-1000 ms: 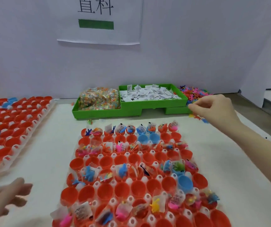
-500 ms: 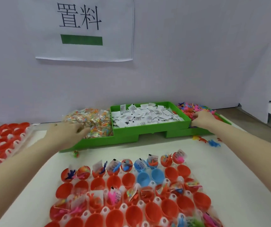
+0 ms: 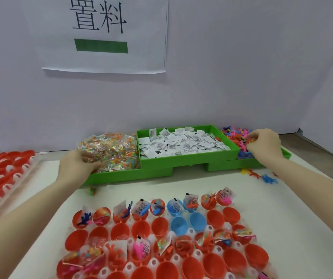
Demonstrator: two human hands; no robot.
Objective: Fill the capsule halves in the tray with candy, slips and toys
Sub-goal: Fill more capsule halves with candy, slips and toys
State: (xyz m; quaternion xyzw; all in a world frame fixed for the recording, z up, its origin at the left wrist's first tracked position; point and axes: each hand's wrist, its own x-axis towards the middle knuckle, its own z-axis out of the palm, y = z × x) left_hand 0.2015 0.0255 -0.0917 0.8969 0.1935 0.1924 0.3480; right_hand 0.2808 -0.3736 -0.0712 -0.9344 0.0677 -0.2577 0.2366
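Both hands have sunk deeper into the green bins, the left hand (image 3: 77,165) gripping candy packets (image 3: 113,152) and the right hand (image 3: 263,144) pinching toys (image 3: 237,135), while the tray (image 3: 181,236) below holds filled capsule halves beside many empty ones.
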